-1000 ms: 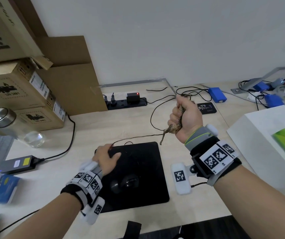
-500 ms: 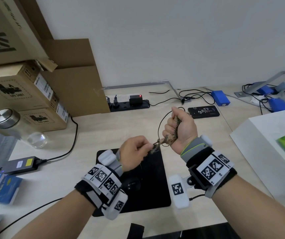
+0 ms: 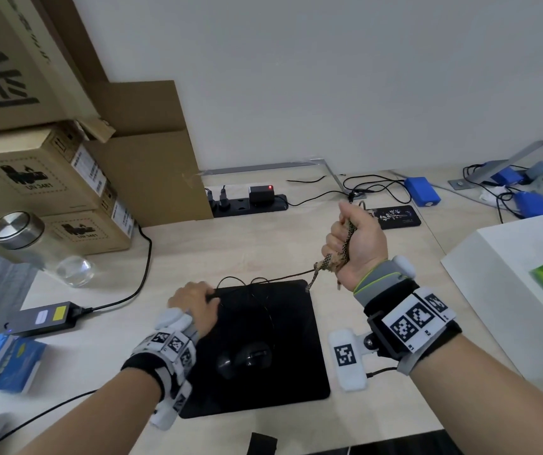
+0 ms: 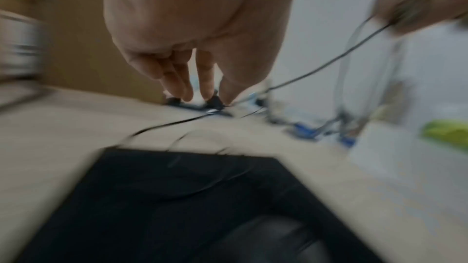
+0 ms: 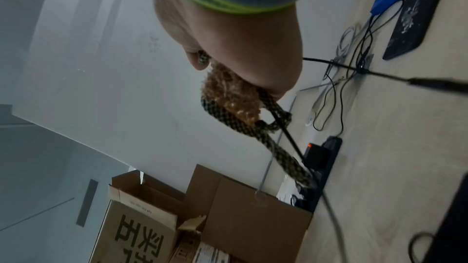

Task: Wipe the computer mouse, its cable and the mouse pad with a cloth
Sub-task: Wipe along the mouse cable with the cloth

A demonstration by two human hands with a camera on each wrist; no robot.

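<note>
black mouse pad (image 3: pixel 273 343) lies on the desk (image 3: pixel 263 247) before you, with the mouse (image 3: pixel 250 357) on its near half; your left hand (image 3: pixel 194 307) sits at the pad's far left corner, fingers seemingly pinched on the cable (image 3: pixel 276 280), though the wrist view is blurred; your right hand (image 3: pixel 355 244) is raised beyond the pad's far right corner, fist closed round the speckled brown cloth (image 3: pixel 335 261) with the cable running through it.

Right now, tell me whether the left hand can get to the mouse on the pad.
Probably yes. The left hand pinches the cable at the pad's far edge; the mouse lies uncovered on the pad, nothing between them.
</note>
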